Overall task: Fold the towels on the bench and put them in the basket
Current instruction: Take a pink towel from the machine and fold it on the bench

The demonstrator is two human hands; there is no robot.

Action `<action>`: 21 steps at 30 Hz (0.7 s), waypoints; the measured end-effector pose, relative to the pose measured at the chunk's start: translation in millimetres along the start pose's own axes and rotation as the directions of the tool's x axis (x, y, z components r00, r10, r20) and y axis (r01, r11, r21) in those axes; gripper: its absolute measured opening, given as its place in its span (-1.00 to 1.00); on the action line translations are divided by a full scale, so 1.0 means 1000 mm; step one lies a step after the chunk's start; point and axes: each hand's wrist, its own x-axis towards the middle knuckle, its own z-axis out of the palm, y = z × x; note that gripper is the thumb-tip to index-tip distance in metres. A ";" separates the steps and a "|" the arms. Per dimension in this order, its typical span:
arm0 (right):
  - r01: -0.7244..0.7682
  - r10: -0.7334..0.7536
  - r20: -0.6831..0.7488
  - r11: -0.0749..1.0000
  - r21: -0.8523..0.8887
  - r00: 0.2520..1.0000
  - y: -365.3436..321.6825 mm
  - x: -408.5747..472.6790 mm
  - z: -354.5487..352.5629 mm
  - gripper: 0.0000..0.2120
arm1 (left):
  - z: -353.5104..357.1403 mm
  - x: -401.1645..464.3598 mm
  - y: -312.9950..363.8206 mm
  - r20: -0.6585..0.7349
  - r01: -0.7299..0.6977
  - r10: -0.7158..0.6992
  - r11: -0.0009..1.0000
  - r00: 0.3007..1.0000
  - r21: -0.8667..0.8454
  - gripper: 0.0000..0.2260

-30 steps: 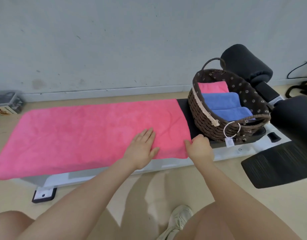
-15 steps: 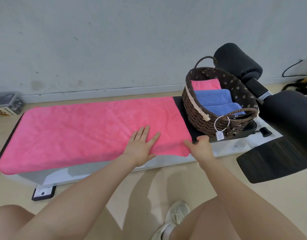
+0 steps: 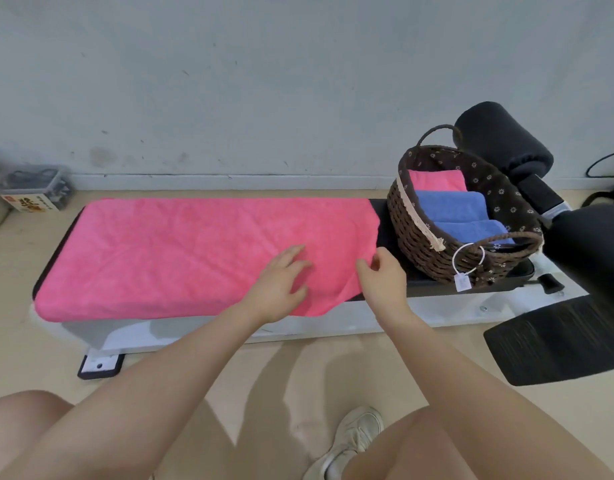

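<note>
Right grip [image 3: 380, 284] pinching the pink towel [image 3: 201, 254] at its near right corner, left grip [image 3: 281, 282] spread loosely on the cloth just beside, towel's long axis running leftward along the tabletop [image 3: 381, 211], basket [image 3: 416, 237] at the right end.

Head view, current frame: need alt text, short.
A person's right hand pinches the near right edge of a large pink towel spread on a black padded bench, left hand resting on it. A brown wicker basket at the bench's right end holds folded pink and blue towels.
</note>
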 end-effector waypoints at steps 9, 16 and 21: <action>0.332 -0.359 0.268 0.933 0.139 0.894 -0.106 -0.026 0.109 -0.87 | -0.066 -0.072 -0.078 -0.203 0.223 -0.235 0.971 0.950 -0.082 -0.46; 0.461 -0.482 0.481 0.871 0.170 0.732 -0.158 -0.070 0.216 -0.87 | -0.099 -0.147 -0.160 -0.482 0.483 -0.549 0.834 0.682 -0.267 -0.60; 0.340 -0.256 0.593 0.940 -0.032 0.763 -0.142 -0.082 0.255 -0.81 | -0.093 -0.179 -0.197 -0.405 0.553 -0.767 0.641 0.499 -0.532 -0.47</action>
